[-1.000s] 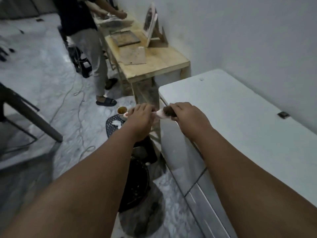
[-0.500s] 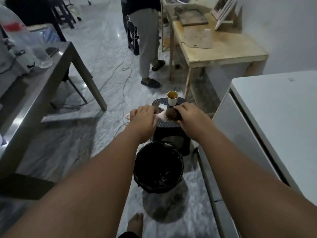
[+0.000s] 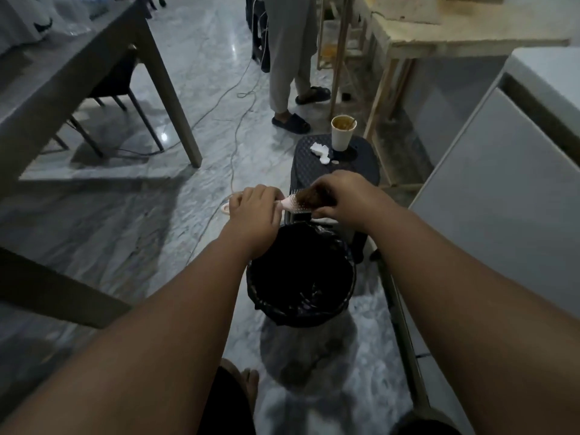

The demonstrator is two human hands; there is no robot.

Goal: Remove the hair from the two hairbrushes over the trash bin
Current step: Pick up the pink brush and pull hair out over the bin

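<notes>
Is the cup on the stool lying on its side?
No. The cup stands upright on the dark stool, its open mouth facing up, beside some white scraps.

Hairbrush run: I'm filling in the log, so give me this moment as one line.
left hand: holds pink hairbrush handle | right hand: pinching brown hair clump on bristles | trash bin: below brush, slightly nearer

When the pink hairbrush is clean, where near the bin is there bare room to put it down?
The white cabinet top at the right looks bare. The dark stool behind the trash bin is crowded on its far part by a paper cup and white scraps; only its near strip seems free.
</notes>
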